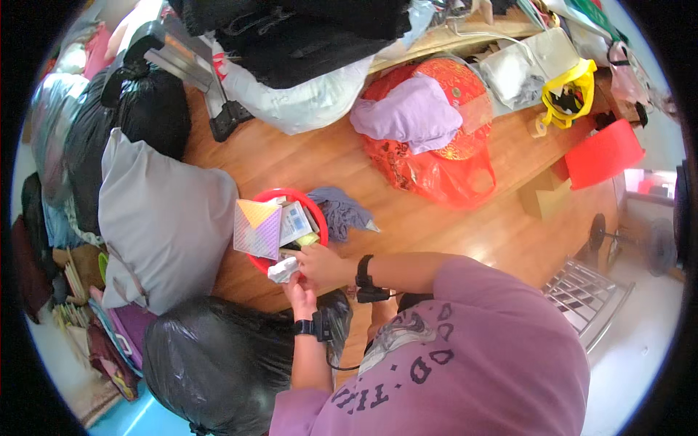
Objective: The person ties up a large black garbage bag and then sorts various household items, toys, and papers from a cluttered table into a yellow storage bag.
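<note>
A crumpled white item, perhaps paper or a wrapper, is pinched between my two hands at the near rim of a red round basket. My left hand holds it from below, palm turned up. From the right, my right hand bends over the basket's edge, its fingertips at the same white item. Inside the basket lie a white printed packet, a yellow-green item and other small things. A perforated yellow, white and purple square rests on the basket's left side.
Grey-blue cloth lies right of the basket. A grey fabric bag and a black plastic bag flank it on the left and near side. Farther back are a red plastic bag with lilac cloth and a cardboard box.
</note>
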`<state>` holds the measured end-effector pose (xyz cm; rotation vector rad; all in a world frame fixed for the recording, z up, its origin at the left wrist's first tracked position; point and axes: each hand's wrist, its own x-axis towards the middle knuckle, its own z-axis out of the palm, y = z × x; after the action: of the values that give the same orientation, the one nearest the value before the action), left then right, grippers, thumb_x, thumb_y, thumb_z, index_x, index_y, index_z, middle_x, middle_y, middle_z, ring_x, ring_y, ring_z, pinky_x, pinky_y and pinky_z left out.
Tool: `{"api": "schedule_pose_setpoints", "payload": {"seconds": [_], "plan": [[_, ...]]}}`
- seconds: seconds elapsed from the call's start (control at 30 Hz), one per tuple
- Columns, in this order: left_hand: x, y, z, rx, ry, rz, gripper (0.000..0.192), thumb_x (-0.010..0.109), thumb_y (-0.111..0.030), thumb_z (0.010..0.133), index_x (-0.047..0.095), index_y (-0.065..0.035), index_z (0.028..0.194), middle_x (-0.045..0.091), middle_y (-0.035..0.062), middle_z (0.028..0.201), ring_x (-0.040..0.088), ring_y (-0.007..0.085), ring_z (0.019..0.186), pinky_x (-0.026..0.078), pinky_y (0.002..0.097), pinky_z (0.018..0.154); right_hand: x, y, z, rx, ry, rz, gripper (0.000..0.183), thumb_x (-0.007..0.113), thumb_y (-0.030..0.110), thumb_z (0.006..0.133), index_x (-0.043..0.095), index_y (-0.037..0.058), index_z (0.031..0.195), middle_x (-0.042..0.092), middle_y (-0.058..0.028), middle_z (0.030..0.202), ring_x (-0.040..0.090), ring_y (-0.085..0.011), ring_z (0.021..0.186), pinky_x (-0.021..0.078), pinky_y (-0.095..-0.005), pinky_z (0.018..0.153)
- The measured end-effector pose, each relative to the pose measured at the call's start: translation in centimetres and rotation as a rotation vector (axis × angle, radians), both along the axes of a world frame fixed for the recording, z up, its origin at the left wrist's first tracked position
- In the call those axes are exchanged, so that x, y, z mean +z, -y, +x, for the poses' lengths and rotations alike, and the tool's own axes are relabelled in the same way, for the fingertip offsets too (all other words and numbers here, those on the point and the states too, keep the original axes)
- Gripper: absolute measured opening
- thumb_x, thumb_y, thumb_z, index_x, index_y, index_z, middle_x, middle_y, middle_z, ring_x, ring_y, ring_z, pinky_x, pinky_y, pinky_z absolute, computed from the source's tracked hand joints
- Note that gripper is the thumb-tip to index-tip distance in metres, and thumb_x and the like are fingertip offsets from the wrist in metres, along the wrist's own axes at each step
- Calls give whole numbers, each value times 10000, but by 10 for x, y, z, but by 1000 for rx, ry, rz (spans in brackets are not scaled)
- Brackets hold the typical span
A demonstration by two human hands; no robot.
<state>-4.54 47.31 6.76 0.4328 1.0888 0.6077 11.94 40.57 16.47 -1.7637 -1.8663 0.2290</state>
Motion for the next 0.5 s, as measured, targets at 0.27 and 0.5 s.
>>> {"api": "schedule_pose_setpoints", "payload": {"seconds": [0.27, 0.5], "plan": [[73, 3, 2, -119, -19, 157, 622, 499, 106, 793, 349, -126, 1350, 485, 105, 1267, 548, 276, 1087, 531, 444, 845, 62, 28, 128, -662, -817, 288, 199, 593, 189, 771, 641, 54, 910, 614, -148, 984, 549, -335, 967, 422, -448, 843], [125, 5, -14, -252, -63, 300, 621, 498, 73, 769, 349, -110, 1343, 481, 133, 1262, 549, 302, 1080, 527, 468, 835, 76, 104, 286, -1407, 127, -200, 614, 780, 237, 610, 553, 172, 1176, 438, -189, 1324, 414, -354, 1206, 343, -545, 933]]}}
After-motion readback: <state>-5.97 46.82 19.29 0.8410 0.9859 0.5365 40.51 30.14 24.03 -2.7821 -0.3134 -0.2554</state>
